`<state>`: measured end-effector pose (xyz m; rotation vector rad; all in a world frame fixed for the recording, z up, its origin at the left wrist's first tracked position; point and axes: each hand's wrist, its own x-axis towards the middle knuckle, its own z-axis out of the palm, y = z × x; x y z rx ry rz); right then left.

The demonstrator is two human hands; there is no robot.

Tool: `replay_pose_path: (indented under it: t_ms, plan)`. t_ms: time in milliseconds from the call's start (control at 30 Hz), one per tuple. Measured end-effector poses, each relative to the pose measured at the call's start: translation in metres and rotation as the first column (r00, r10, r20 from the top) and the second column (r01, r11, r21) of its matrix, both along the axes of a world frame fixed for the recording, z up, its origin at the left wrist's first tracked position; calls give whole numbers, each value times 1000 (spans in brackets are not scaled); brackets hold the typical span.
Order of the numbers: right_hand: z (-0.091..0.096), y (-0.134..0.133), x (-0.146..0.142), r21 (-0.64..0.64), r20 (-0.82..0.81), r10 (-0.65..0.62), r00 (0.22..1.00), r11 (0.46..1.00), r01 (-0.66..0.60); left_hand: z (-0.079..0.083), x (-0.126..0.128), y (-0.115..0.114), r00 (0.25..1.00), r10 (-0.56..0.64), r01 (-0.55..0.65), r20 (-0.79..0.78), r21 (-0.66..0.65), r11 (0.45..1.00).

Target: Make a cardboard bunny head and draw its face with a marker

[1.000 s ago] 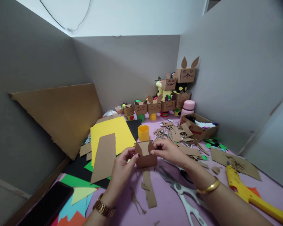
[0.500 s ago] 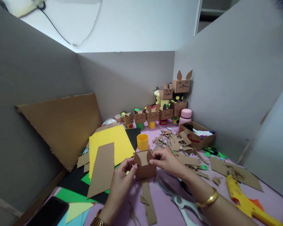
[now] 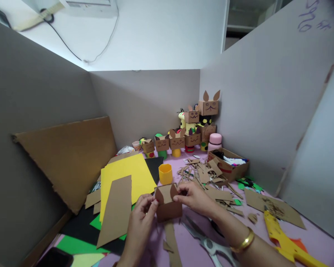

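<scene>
A small brown cardboard box [image 3: 168, 209] with two ear-shaped flaps stands on the pink table between my hands. My left hand [image 3: 141, 218] pinches its left ear and side with closed fingers. My right hand [image 3: 194, 197] grips the right ear and top edge, fingers closed. A yellow paper cup [image 3: 165, 174] stands just behind the box. Scissors [image 3: 208, 243] lie under my right forearm.
Yellow paper [image 3: 126, 174], brown card strips [image 3: 115, 209], green and black sheets lie left. A big cardboard sheet [image 3: 64, 155] leans on the left wall. Finished box figures [image 3: 189, 129] stand at the back corner. Cardboard scraps [image 3: 208, 174], an open box [image 3: 231, 165], a pink bottle [image 3: 215, 141] and a yellow glue gun [image 3: 284, 241] sit to the right.
The camera has tilted up, so the hands and box sit lower in view. Both hands keep the same hold on the box.
</scene>
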<state>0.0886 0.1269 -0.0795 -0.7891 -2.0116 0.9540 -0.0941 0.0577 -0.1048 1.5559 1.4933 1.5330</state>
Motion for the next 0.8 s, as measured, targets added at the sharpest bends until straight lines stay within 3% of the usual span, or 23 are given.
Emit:
replay_pose_path:
  t_ms: [333,600,800]
  plan:
    - [-1,2,0,-59,-39,1,999,998,-3,-3,-4,5,1000,-23,24,11,-85,996]
    - [-3,1,2,-238,-43,65,997,969,-73,-3,-8,6,997,-60,67,50,-140,988]
    - [-7,2,2,-299,-71,58,996,951,-76,-4,-6,5,994,-59,72,87,-153,986]
